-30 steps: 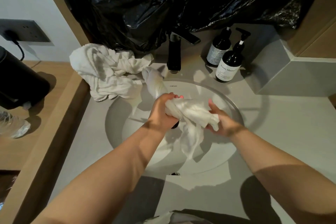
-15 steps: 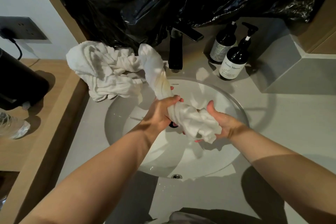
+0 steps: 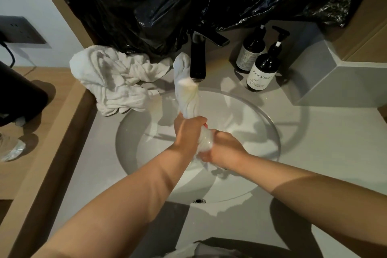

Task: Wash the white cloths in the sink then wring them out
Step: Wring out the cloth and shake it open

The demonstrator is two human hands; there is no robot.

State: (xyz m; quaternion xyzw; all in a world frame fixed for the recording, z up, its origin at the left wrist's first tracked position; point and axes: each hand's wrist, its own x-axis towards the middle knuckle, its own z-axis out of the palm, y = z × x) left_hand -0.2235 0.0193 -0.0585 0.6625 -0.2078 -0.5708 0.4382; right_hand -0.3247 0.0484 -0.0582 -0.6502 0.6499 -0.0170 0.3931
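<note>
Over the basin: the held cloth (image 3: 188, 100) is wound into a tight rope above the sink (image 3: 272, 132), so whatever is squeezed out should drop into the bowl and not onto the counter (image 3: 324, 142).
Left hand (image 3: 188, 132): clenched round the rope's middle, back of the hand upward, a grip suited to twisting against the other fist.
Right hand (image 3: 222, 148): gripping the lower bunch just beside the left hand, with a short tail of cloth hanging below.
Upper end: rises out of the left fist to the spout of the tap (image 3: 198, 58); whether it touches, or whether water runs, cannot be told.
Pile of cloths (image 3: 117, 81): crumpled on the counter at the sink's back-left rim, within reach; whether it is washed or waiting is unclear.
Pump bottles (image 3: 261, 71): two stand to the right of the tap, well apart from both hands.
Step in hand: wringing, by the look of the twist.
</note>
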